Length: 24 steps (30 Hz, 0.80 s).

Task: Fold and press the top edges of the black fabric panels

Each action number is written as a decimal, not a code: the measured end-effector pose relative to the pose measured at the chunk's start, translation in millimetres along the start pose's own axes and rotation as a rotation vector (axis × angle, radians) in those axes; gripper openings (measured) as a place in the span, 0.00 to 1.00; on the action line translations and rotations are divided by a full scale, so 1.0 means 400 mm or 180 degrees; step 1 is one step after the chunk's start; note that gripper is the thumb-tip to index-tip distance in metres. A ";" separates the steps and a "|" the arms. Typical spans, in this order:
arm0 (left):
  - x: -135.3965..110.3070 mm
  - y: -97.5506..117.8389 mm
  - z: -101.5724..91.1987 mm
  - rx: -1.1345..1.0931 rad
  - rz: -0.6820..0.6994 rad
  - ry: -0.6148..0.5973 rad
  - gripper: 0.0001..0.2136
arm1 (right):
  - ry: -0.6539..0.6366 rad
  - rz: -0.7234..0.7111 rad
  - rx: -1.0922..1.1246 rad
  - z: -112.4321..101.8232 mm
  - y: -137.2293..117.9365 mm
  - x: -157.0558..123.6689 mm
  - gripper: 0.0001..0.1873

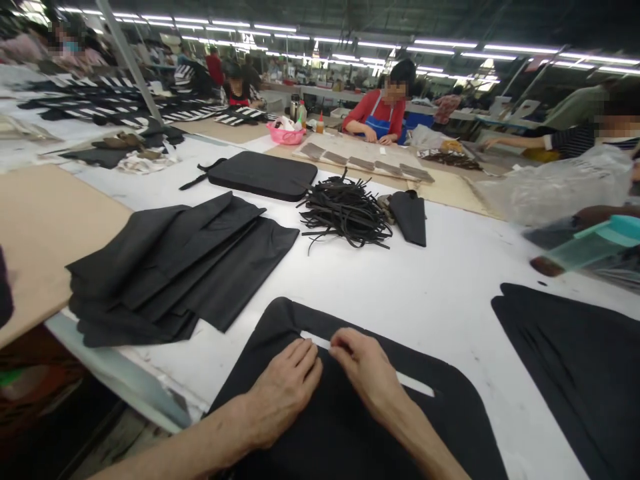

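A black fabric panel (325, 427) with rounded corners lies at the front of the white table. A long, narrow white band (415, 385) runs along its far side; whether it is a slot or a strip I cannot tell. My left hand (287, 383) rests on the panel, fingers bent together and pressed at the band's near edge. Just to its right, my right hand (363, 367) is closed in a pinch at the same edge. The fingertips of both hands partly cover the band, and the panel's front part runs out of view.
Black fabric pieces (175, 260) lie in a loose stack at left. Beyond are a padded black rectangular piece (265, 175) and a heap of black strips (347, 213). More black panels (575, 380) lie at right, near a clear container with a teal lid (600, 240). Co-workers sit across the table.
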<state>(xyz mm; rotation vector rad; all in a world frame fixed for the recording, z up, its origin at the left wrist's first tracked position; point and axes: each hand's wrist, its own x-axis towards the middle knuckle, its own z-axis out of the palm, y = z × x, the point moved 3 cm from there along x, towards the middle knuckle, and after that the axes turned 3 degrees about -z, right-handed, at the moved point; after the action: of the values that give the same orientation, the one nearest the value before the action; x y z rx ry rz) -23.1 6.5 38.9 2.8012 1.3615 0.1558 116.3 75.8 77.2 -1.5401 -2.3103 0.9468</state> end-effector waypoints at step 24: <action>-0.020 0.001 0.043 0.0133 -0.0538 0.0387 0.17 | -0.0316 0.0614 -0.0617 0.098 -0.040 0.174 0.03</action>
<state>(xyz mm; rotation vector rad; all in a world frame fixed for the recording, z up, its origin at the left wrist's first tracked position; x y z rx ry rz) -25.8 0.3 21.0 2.7331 1.6380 0.3010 54.4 117.9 44.7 -1.8618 -2.4172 0.8824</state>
